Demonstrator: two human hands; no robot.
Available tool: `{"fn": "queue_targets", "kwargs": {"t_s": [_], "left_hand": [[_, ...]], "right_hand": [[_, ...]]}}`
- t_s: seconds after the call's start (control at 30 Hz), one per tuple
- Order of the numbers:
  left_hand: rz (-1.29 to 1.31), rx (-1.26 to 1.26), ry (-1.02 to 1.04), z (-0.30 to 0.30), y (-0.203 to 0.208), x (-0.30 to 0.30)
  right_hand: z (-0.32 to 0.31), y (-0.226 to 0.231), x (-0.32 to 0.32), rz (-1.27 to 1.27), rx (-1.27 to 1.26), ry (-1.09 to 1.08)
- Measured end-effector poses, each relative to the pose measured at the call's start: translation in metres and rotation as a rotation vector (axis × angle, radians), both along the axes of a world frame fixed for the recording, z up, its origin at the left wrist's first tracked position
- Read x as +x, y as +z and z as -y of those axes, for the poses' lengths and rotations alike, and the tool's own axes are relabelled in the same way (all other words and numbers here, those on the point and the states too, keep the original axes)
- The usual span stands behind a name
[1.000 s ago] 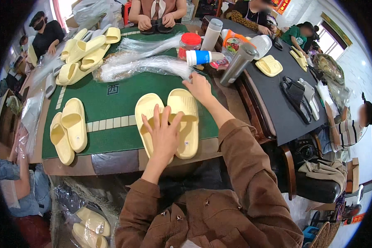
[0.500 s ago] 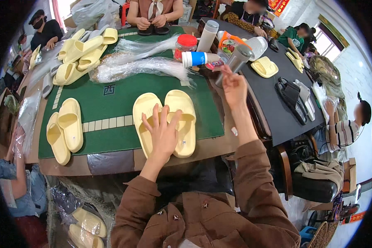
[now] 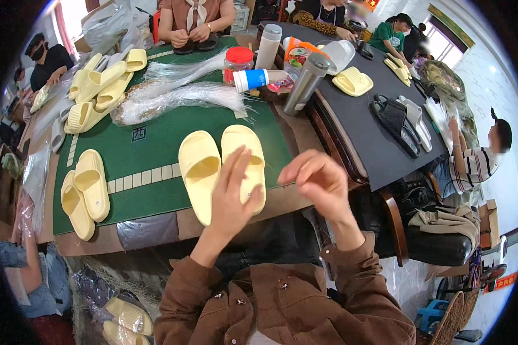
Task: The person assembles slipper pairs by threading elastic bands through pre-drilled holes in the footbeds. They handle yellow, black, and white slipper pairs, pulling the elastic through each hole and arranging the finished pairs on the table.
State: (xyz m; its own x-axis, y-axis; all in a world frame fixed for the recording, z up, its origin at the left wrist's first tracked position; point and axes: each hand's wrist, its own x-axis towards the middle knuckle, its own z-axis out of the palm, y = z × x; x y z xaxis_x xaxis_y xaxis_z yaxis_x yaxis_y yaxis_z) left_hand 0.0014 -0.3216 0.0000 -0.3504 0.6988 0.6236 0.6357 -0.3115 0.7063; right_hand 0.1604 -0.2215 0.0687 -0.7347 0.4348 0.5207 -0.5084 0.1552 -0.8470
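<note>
A pair of pale yellow slide slippers lies side by side in front of me, the left slipper [image 3: 198, 155] fully in view and the right slipper [image 3: 242, 137] partly covered. My left hand [image 3: 231, 192] rests over the inner side of the right slipper, its fingers stretched out and thumb apart, gripping nothing. Just right of the pair my right hand [image 3: 322, 184] hangs in the air, fingers bent toward the slippers and thumb held away from them. Nothing shows between those fingers. Another yellow pair [image 3: 86, 187] sits at the left on the green mat [image 3: 149, 201].
Clear plastic bags [image 3: 178, 100] lie across the mat, near piled yellow slippers [image 3: 101, 83]. A red-lidded jar [image 3: 237, 62], a blue-and-white cup [image 3: 251, 80] and a steel tumbler [image 3: 307, 85] stand or lie at the mat's right. A dark table [image 3: 374, 126] holds more slippers; several people sit around.
My right hand has come down and toward me from beside the tumbler to the slippers' right. My left hand has slid nearer me, onto the right slipper. The view has shifted slightly.
</note>
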Motion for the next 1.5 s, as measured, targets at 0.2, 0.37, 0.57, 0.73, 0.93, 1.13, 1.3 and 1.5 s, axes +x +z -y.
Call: {"fn": "queue_targets", "kwargs": {"t_s": [0.2,0.37,0.57,0.73,0.93,1.13,1.3,1.5], "left_hand": [[0.050,-0.022,-0.209,0.011,-0.002,0.013],[0.018,-0.105,-0.072,0.022,-0.017,-0.001],[-0.251,0.001,0.099,0.057,-0.009,-0.011],[-0.278,-0.139,0.146,0.095,-0.013,-0.012],[-0.218,-0.321,0.190,0.083,-0.028,-0.015],[-0.195,-0.390,0.209,0.059,-0.033,-0.032],[-0.214,-0.499,0.089,0.046,-0.027,-0.036],[-0.293,-0.556,-0.087,0.050,-0.032,-0.045]], "right_hand": [[0.029,0.008,0.027,-0.035,0.019,0.017],[0.025,0.014,0.075,-0.254,-0.075,-0.111],[0.020,0.006,0.084,-0.237,-0.112,-0.311],[0.002,-0.010,0.054,0.233,-0.245,-0.433],[-0.012,-0.071,-0.020,0.667,0.036,-0.139],[-0.017,-0.111,-0.078,0.584,0.720,-0.362],[-0.019,-0.123,-0.103,0.754,0.774,-0.476],[-0.029,-0.137,-0.110,0.821,0.747,-0.436]]}}
